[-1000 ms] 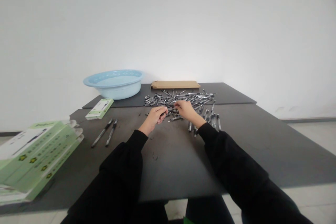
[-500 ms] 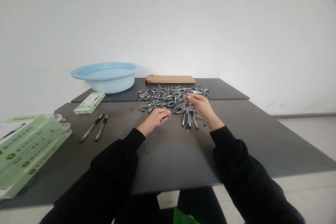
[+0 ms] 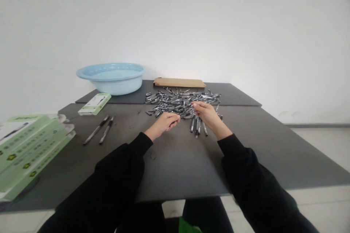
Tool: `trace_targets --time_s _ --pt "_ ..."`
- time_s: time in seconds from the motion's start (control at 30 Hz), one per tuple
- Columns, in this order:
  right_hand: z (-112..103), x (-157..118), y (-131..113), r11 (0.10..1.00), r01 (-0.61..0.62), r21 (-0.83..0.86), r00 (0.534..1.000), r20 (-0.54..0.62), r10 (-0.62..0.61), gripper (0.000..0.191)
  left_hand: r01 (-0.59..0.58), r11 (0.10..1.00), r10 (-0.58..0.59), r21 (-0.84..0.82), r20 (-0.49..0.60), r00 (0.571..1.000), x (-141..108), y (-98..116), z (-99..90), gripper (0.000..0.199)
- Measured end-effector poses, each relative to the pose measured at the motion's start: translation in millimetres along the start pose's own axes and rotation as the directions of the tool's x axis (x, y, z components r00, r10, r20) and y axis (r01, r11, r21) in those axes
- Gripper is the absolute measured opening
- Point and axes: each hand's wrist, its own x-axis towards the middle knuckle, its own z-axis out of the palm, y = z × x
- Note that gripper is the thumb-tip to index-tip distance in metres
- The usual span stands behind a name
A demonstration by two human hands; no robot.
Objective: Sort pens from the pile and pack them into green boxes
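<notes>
A big pile of black-and-clear pens (image 3: 175, 102) lies on the dark table. At the pile's near edge my left hand (image 3: 164, 123) is closed, fingers curled and thumb on top, on what looks like a pen; only a slim dark tip shows beside the thumb. My right hand (image 3: 207, 114) is in a pinch over the pile's right part, thumb against fingertips; what it holds is too small to make out. Just below it, several pens (image 3: 195, 125) lie roughly side by side, pointing towards me. Two separate pens (image 3: 101, 130) rest to the left.
A light-blue basin (image 3: 117, 83) stands at the back left, with a flat cardboard piece (image 3: 179, 82) beside it against the wall. A small green-and-white pen box (image 3: 95, 104) lies before the basin. Larger green cartons (image 3: 30, 149) with open flaps are at the near left.
My right hand has come down slightly, its fingertips still pinched. The left hand stays closed in nearly the same place. The whole view has shifted a little.
</notes>
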Motion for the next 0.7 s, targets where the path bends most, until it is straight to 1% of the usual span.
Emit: trace_targets --time_s 0.2,0.33,0.43,0.6,0.7 --pt "2.2 -1.9 -1.7 0.999 -0.012 0.046 1.000 0.024 0.011 0.036 -0.005 1.000 0.005 0.004 0.003 1.000 0.5 -1.4 -1.1 0.034" --pt "-0.5 -3.2 -8.5 0.998 0.022 0.056 1.000 -0.002 -0.022 0.038 -0.006 1.000 0.006 -0.006 0.005 1.000 1.3 -3.3 -2.0 0.033" --pt "-1.7 -3.8 -10.7 0.999 0.021 0.036 1.000 -0.009 -0.020 0.040 0.005 1.000 -0.005 -0.001 0.003 1.000 1.8 -4.2 -2.5 0.034" --pt "4.9 -5.5 -4.5 1.000 0.002 0.031 1.000 0.027 -0.003 0.037 0.004 1.000 -0.004 0.009 0.012 1.000 2.2 -4.3 -2.6 0.034" --pt "8.8 -5.9 0.3 1.000 -0.005 0.016 0.999 0.040 0.004 0.039 -0.001 1.000 0.001 0.016 0.013 1.000 2.6 -5.0 -3.0 0.034"
